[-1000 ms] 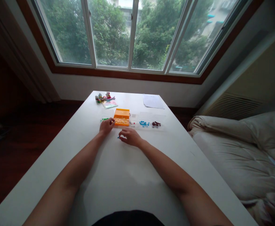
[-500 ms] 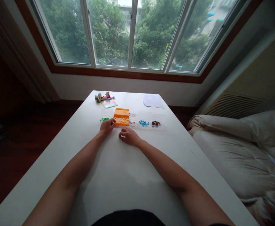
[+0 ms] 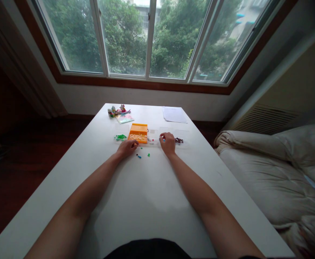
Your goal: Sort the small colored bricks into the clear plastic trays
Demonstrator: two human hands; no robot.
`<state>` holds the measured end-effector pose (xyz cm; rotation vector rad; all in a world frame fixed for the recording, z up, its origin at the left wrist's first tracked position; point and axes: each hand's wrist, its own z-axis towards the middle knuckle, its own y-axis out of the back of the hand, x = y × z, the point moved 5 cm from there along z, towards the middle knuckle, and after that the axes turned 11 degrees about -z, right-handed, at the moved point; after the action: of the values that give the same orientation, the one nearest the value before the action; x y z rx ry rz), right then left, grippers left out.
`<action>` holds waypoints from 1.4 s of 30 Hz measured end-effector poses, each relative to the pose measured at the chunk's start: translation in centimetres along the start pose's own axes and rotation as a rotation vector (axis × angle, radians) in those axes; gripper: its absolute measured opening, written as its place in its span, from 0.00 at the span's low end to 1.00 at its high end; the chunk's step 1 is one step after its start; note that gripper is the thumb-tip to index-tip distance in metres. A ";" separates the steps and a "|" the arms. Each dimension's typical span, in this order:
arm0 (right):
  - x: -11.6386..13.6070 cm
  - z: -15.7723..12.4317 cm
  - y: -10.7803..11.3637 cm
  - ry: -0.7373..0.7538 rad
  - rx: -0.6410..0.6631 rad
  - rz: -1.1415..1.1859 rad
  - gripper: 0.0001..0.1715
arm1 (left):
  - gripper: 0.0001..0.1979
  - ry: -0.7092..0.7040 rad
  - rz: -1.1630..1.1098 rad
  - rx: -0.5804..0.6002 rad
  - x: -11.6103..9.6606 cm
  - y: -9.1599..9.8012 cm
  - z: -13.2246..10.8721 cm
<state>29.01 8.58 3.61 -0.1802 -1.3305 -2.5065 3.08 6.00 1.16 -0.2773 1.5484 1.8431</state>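
My left hand (image 3: 127, 148) rests on the table just in front of the orange box (image 3: 139, 127), its fingers curled together; whatever they may hold is hidden. Over the tray section with small blue pieces (image 3: 164, 140) is my right hand (image 3: 168, 143), fingertips drawn together and reaching down among them. It covers most of the blue pieces. Loose on the table between my hands lie a small blue and dark piece (image 3: 138, 156) and a green piece (image 3: 148, 155). Orange and pale pieces fill the front of the orange box.
Green pieces (image 3: 120, 137) lie in a clear tray at left, dark brown pieces (image 3: 179, 140) at right. Farther back on the white table (image 3: 152, 194) stand small toy figures (image 3: 114, 110) beside a colourful sheet (image 3: 125, 118). White papers (image 3: 174, 114) lie at the back right.
My right hand has moved right and slightly back, from the table front onto the blue pieces, uncovering small loose pieces. The left hand has shifted right and nearer, away from the green pieces.
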 end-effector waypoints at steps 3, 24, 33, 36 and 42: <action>-2.3 0.4 -0.2 -0.126 -0.019 -0.035 0.12 | 0.14 -0.025 0.007 0.064 -0.8 -0.6 -0.1; 5.4 -2.5 -1.1 0.405 0.078 0.230 0.11 | 0.12 -0.001 0.018 -0.047 -0.9 -0.5 0.0; 9.2 -4.6 -1.4 0.736 0.239 0.192 0.06 | 0.13 0.278 -0.036 -0.393 4.3 3.7 0.2; 9.9 -5.1 -1.4 0.783 0.278 0.186 0.07 | 0.13 0.383 -0.069 -0.486 5.9 4.6 -0.1; 10.3 -5.6 -1.5 0.796 0.331 0.180 0.05 | 0.13 0.454 -0.085 -0.547 7.0 5.0 -0.5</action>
<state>18.92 2.71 1.83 0.6650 -1.2542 -1.8365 -5.27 7.93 0.92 -1.0575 1.2414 2.2075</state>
